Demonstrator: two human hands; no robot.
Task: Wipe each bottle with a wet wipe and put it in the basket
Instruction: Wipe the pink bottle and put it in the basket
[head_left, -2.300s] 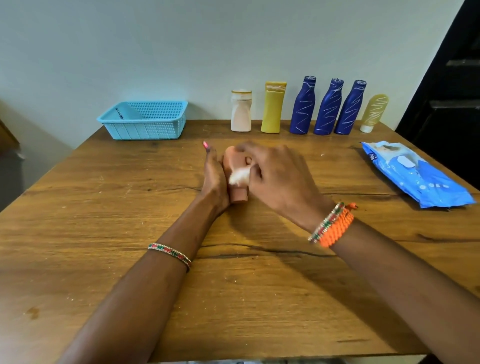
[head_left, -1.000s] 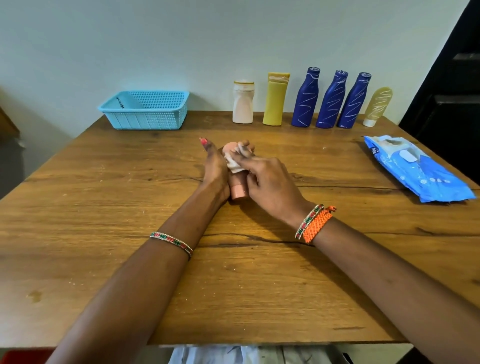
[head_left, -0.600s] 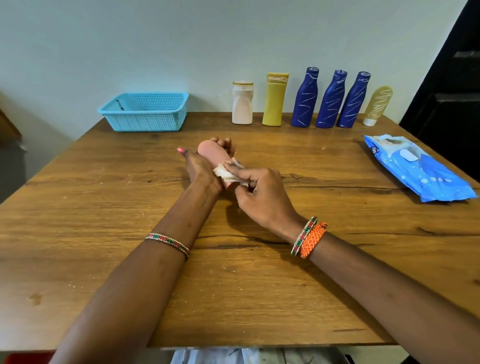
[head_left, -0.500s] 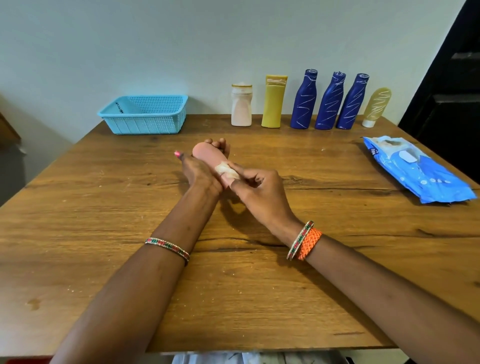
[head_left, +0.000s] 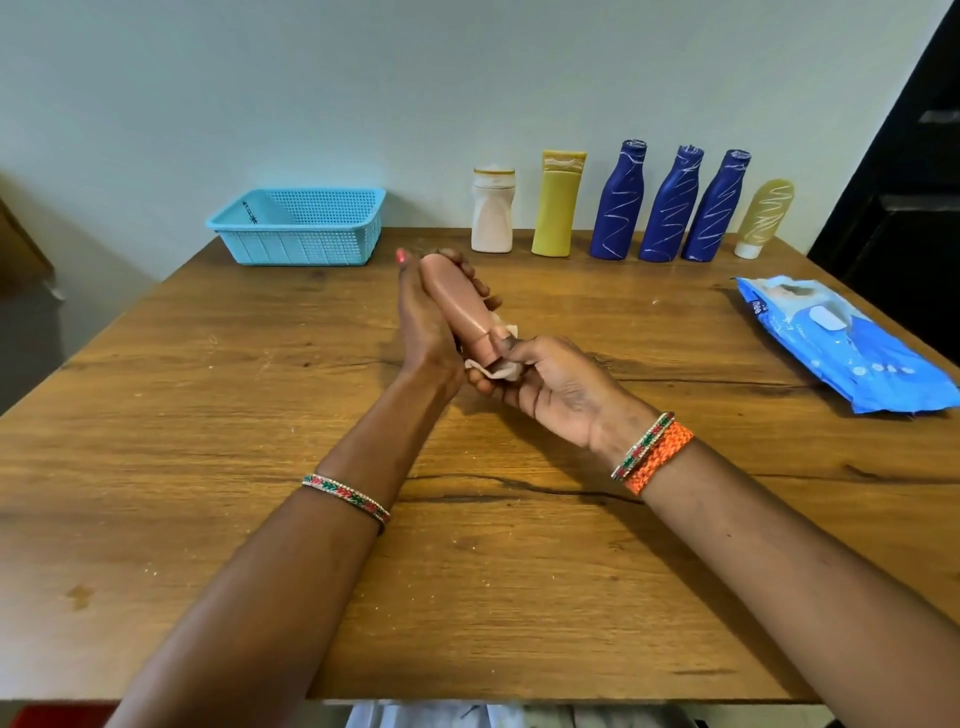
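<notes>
Now left hand (head_left: 423, 322) holds one pink bottle (head_left: 460, 306); right hand (head_left: 550, 384) pinches wipe (head_left: 493, 366); six bottles (head_left: 618, 200) standing.

Left hand (head_left: 423, 317) covers the pink bottle's (head_left: 462, 306) far side; its cap sits buried in the wet wipe (head_left: 493, 364). Wipes pack (head_left: 847, 343) runs off frame, print unreadable.

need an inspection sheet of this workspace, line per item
surface: wooden table, cracks along the grain
job's things: pink bottle held tilted; wet wipe at its cap; blue basket at the back left; six bottles upright along the wall
clutter: blue wipes pack on the right
grippers: left hand grips the bottle; right hand pinches the wipe
cables: nothing seen
surroundings: pale wall, dark door on the right
</notes>
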